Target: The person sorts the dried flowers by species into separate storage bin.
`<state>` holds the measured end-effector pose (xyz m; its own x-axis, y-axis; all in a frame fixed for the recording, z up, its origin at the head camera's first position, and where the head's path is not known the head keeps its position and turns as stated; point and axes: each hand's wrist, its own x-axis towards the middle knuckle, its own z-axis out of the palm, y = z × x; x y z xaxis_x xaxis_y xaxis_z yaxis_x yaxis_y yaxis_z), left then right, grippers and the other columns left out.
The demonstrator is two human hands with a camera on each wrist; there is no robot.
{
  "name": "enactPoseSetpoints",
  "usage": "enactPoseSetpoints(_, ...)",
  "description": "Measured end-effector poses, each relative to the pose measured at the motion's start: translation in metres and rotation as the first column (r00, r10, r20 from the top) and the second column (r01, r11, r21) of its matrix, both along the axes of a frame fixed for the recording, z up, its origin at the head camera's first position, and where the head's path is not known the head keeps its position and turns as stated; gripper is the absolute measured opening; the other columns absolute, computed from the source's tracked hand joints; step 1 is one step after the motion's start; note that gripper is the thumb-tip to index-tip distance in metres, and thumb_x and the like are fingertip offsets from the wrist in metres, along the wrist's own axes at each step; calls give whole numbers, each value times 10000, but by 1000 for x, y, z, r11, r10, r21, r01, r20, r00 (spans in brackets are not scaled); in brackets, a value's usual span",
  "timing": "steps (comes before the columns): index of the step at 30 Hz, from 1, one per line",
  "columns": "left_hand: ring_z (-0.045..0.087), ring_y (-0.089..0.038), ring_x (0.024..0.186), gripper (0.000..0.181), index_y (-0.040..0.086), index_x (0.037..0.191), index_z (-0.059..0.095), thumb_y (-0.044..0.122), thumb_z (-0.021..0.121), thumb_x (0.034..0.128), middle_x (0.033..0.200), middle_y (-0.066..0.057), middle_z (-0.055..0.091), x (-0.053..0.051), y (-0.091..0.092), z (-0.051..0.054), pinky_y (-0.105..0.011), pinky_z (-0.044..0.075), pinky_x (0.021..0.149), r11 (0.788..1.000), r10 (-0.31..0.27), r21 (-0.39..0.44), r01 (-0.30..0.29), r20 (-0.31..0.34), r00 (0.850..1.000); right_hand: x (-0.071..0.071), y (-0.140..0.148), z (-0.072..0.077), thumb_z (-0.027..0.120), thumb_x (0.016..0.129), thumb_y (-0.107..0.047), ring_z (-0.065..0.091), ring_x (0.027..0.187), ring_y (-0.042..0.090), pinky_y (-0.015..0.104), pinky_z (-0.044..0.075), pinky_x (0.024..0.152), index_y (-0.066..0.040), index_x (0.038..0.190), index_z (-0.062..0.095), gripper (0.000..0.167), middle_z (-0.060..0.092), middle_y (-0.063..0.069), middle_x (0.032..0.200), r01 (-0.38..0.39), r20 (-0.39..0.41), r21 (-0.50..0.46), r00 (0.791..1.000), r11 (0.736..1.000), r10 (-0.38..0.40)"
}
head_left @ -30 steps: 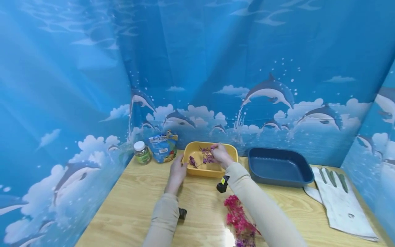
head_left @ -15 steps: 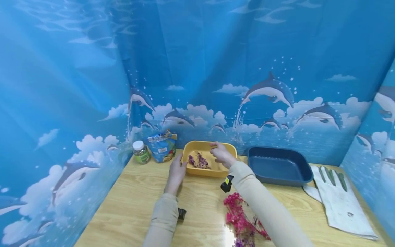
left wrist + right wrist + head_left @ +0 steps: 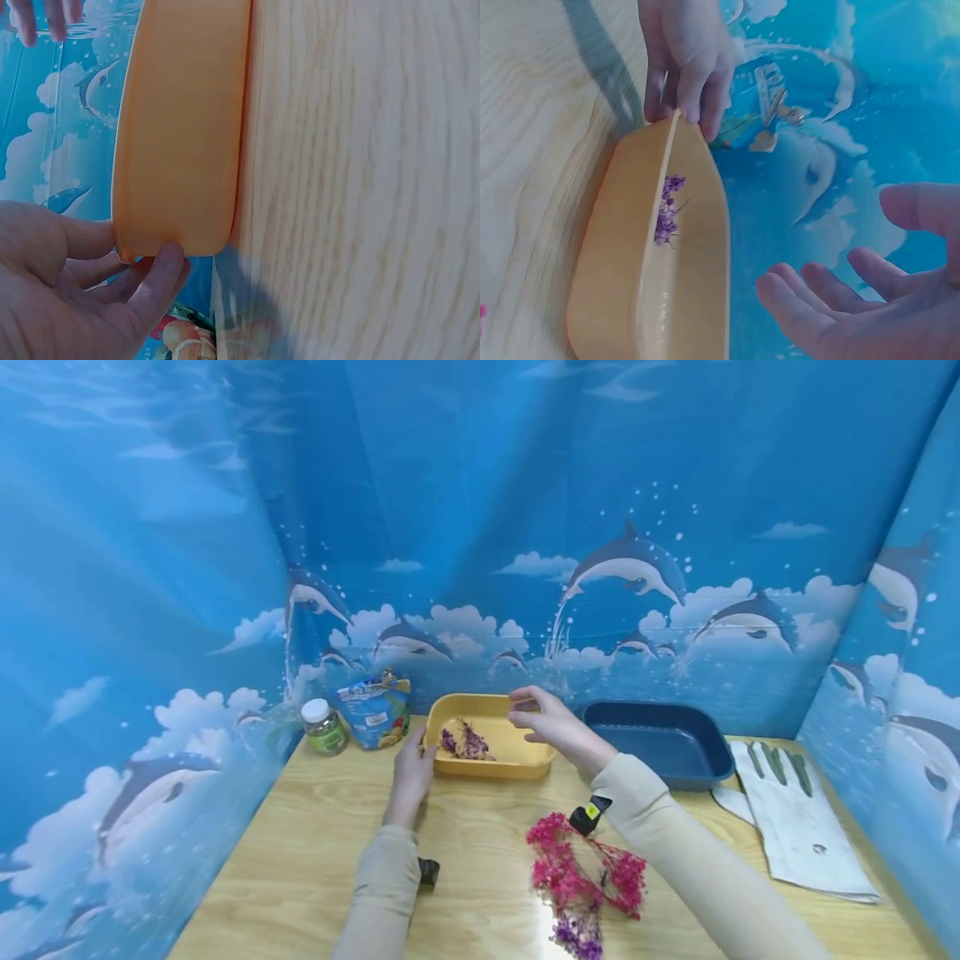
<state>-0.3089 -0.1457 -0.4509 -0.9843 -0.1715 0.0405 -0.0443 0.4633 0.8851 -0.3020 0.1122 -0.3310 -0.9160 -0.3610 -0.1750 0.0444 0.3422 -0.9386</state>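
Head view: the left hand's grip (image 3: 413, 768) pinches the left end of a yellow tray (image 3: 491, 768), and the right hand's grip (image 3: 553, 724), released and loosely bent, hangs over the tray's right end.

The yellow tray sits on the tabletop (image 3: 300, 860) near a dolphin-printed backdrop (image 3: 450, 527), dried purple flowers (image 3: 472, 746) lying inside its left half; the left wrist view shows the thumb at the rim and a finger against the outer end wall, while the right wrist view shows the right fingers apart from the tray. Pink flowers (image 3: 557, 868) lie nearer the person, beyond them on the right a navy tray (image 3: 663, 743) and a white glove (image 3: 810, 843); leftward stand a blue bag (image 3: 375, 712) and a white-lidded jar (image 3: 324, 727).
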Motion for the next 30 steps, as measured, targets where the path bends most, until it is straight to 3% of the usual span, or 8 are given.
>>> enactPoseSetpoints(8, 454, -495, 1480, 522, -71, 1558, 422, 36, 537, 1060, 1597, -316, 445, 1, -3, -1, -595, 391, 1251, 1000, 7, -10, -7, -16, 1000, 41, 18, 3, 583, 1089, -227, 617, 1313, 413, 549, 571, 1085, -77, 1504, 476, 454, 547, 207, 1489, -100, -145, 8, 984, 995, 100)
enactPoseSetpoints(13, 444, -494, 1488, 518, -63, 1560, 426, 45, 531, 1064, 1594, -315, 451, 3, -3, -2, -597, 375, 1261, 1000, 5, -17, -6, -9, 1000, 66, 30, -2, 608, 1077, -212, 685, 1175, 331, 361, 610, 999, -63, 1448, 534, 406, 632, 198, 1351, -222, -215, 31, 951, 975, 223)
enactPoseSetpoints(18, 443, -484, 1492, 524, -58, 1571, 409, 46, 522, 1070, 1608, -306, 436, 3, -2, -2, -589, 377, 1262, 1000, 8, -5, -8, 7, 1000, 91, 45, -11, 629, 1058, -206, 696, 1123, 236, 270, 613, 960, -87, 1381, 596, 346, 690, 128, 1267, -368, -254, 96, 889, 925, 380)
enactPoseSetpoints(23, 479, -488, 1464, 519, -64, 1563, 419, 39, 526, 1066, 1592, -315, 453, 2, 0, -2, -584, 409, 1241, 1000, 13, -6, -13, 1, 1000, 115, 64, -19, 625, 1062, -264, 696, 1151, 188, 285, 612, 973, -152, 1373, 621, 331, 708, 31, 1273, -503, -225, 185, 814, 844, 535)
enactPoseSetpoints(27, 478, -485, 1465, 514, -58, 1564, 422, 49, 522, 1071, 1592, -312, 456, 2, 0, -3, -584, 412, 1240, 1000, 9, -9, -9, 8, 1000, 129, 74, -26, 647, 1040, -290, 678, 1073, 61, 237, 608, 908, -250, 1287, 657, 250, 715, -60, 1196, -580, -239, 285, 728, 763, 642)
enactPoseSetpoints(30, 475, -488, 1466, 512, -63, 1562, 422, 47, 519, 1071, 1589, -315, 456, 1, 0, -2, -587, 408, 1241, 1000, 5, -11, -5, 6, 1000, 138, 78, -32, 674, 1018, -187, 646, 1009, -8, 205, 594, 859, -277, 1200, 675, 204, 716, -88, 1127, -595, -278, 371, 661, 713, 697)
